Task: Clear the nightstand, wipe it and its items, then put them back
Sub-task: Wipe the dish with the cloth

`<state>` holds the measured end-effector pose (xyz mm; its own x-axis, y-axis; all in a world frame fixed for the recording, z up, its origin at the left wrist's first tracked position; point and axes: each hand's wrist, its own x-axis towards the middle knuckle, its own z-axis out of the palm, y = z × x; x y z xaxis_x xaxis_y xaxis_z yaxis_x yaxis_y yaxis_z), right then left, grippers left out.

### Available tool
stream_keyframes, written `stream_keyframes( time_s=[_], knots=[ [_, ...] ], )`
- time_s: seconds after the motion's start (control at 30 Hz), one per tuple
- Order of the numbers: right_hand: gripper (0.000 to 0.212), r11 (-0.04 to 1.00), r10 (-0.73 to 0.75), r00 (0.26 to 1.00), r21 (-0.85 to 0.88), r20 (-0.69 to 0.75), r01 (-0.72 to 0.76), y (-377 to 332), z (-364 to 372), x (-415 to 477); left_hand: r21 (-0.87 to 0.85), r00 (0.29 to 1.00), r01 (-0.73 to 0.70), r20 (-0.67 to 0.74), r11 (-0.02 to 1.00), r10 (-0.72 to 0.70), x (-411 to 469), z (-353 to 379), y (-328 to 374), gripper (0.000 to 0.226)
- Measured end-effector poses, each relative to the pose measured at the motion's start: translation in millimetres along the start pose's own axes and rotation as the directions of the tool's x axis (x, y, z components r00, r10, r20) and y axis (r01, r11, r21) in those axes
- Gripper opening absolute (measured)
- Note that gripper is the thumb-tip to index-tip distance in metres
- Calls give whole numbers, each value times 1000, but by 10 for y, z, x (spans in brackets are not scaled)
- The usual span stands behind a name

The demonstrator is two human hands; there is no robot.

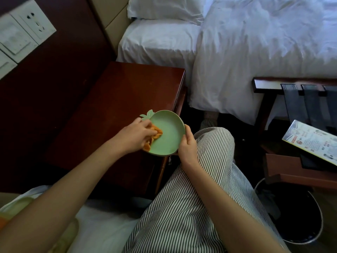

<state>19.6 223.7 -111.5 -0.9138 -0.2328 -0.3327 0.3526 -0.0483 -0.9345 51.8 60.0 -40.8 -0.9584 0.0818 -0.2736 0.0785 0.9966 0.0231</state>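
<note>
green plate [169, 132] over the front corner of the table [116, 99], tilted up. right hand [187, 145]: fingers clasp the rim, probably to steady it. left hand [135, 137]: fingers bunch an orange cloth [156, 134] against the plate's inside, wiping step.

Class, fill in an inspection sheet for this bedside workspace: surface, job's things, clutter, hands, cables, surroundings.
Surface: nightstand, dark glossy wood.
Job's things: green dish held over the nightstand's near corner; orange cloth inside it.
Clutter: printed card at right; black bin below it.
Hands: left hand holds the orange cloth against the green dish; right hand grips its rim.
Cables: nothing seen.
Surroundings: white bed, wall sockets, luggage rack.
</note>
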Motion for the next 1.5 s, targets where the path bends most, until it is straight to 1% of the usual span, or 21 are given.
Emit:
stream_keyframes(
  time_s=[0.13,0.2,0.23,0.33,0.4,0.47,0.53,0.6,0.67,0.73,0.8,0.87,0.93,1.0,1.1,1.17,1.23,1.3,1.4,1.43,1.5],
  knots=[
    [42,996,-92,995,-3,-21,92,-54,-55,-3,-115,978,-204,13,972,207,-18,-21,207,38],
    [42,994,-108,994,19,-27,109,-66,-79,3,-93,958,-284,1,954,286,70,-2,411,39],
    [42,993,-105,994,41,-41,107,-74,-89,4,-74,958,-288,-23,955,287,134,-5,493,39],
    [42,991,-82,989,98,-124,95,-91,-125,3,-12,975,-197,-110,980,194,359,-82,616,43],
    [42,988,-108,980,89,-166,124,-94,-150,3,45,985,-53,-160,998,60,484,-164,641,47],
    [42,984,-161,965,41,-205,173,-117,-184,-7,85,972,63,-231,994,-41,560,-259,672,47],
    [43,977,-211,947,-8,-244,215,-152,-251,-5,121,960,76,-277,990,-40,558,-322,754,44],
    [43,975,-213,925,-4,-315,223,-215,-372,8,126,951,10,-308,992,29,517,-329,828,41],
    [43,968,-228,886,3,-404,251,-293,-557,39,63,938,-136,-313,989,149,508,-326,898,38],
    [43,961,-264,848,-45,-459,274,-363,-750,51,-7,926,-272,-274,962,259,603,-336,1009,37],
    [43,956,-281,825,-68,-490,285,-408,-942,53,-88,909,-366,-248,926,336,752,-332,1221,36],
    [44,955,-283,812,-74,-510,287,-455,-1140,38,-147,874,-458,-254,877,414,897,-313,1501,36],
    [44,955,-289,794,-100,-535,280,-477,-1355,34,-171,842,-523,-256,835,475,1043,-299,1762,36],
    [44,959,-280,778,-121,-563,257,-462,-1589,20,-177,824,-548,-281,817,492,1218,-277,2003,34],
    [44,963,-270,745,-172,-610,208,-457,-1900,-42,-175,834,-500,-360,848,418,1476,-296,2372,39],
    [44,968,-249,722,-177,-646,176,-484,-2096,-77,-174,856,-451,-362,876,369,1640,-323,2610,40],
    [44,976,-216,703,-176,-678,130,-522,-2311,-98,-189,859,-461,-340,867,382,1775,-322,2839,39],
    [44,980,-189,677,-177,-711,89,-558,-2560,-106,-216,849,-506,-294,835,438,1865,-298,3056,36],
    [46,983,-158,620,-182,-768,24,-609,-2965,-97,-282,821,-571,-176,771,543,1924,-202,3308,34],
    [46,981,-153,617,-194,-772,1,-621,-3081,-91,-316,812,-580,-154,751,563,1943,-165,3369,34],
    [47,974,-150,637,-223,-756,-36,-624,-3242,-80,-394,820,-560,-139,729,555,1998,-92,3460,33]
  ],
)
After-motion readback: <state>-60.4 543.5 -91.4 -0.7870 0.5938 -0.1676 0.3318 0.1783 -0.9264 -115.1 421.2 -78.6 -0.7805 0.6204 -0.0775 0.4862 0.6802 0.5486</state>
